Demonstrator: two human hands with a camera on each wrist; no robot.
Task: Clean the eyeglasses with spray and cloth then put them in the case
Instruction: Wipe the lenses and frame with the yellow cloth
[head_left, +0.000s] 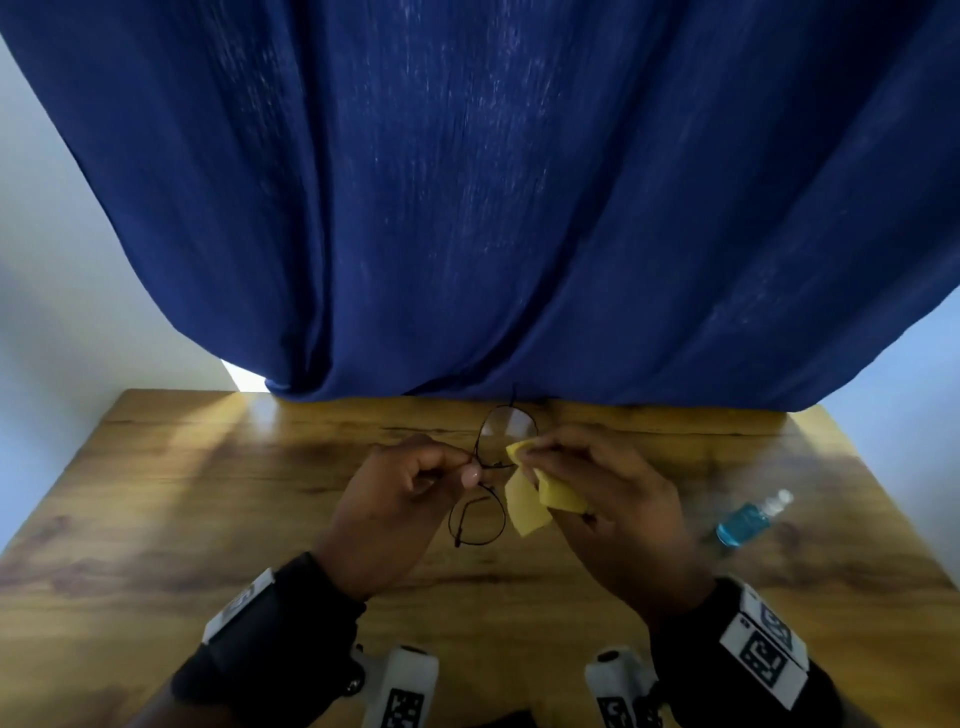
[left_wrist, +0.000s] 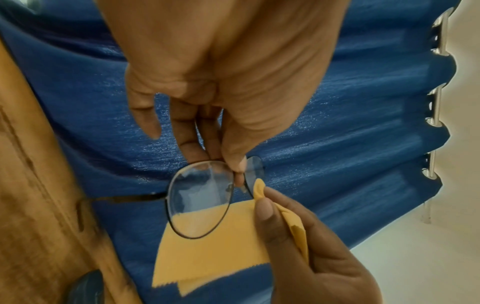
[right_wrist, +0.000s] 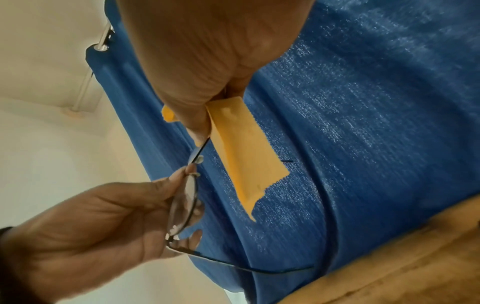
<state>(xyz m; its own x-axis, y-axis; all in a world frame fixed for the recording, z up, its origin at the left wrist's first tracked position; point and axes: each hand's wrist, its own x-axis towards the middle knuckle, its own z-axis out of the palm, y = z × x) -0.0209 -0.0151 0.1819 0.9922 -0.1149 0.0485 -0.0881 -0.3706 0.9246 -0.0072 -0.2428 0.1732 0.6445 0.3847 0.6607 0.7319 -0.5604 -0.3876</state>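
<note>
Thin black round-framed eyeglasses (head_left: 478, 519) hang above the wooden table (head_left: 208, 519), held at the bridge by my left hand (head_left: 405, 488), which pinches them between thumb and fingers. My right hand (head_left: 597, 488) pinches a folded yellow cloth (head_left: 530, 506) against the far lens (head_left: 506, 428). In the left wrist view the near lens (left_wrist: 202, 197) shows smears, the cloth (left_wrist: 215, 246) hangs behind it and the right hand's thumb (left_wrist: 265, 211) presses the cloth's fold. In the right wrist view the cloth (right_wrist: 241, 152) hangs from the right hand beside the glasses (right_wrist: 184, 207).
A small clear spray bottle (head_left: 748, 519) with blue liquid lies on its side at the table's right. A dark blue curtain (head_left: 493, 208) hangs along the table's far edge. A dark object (head_left: 506, 721) shows at the near edge. White walls flank the table.
</note>
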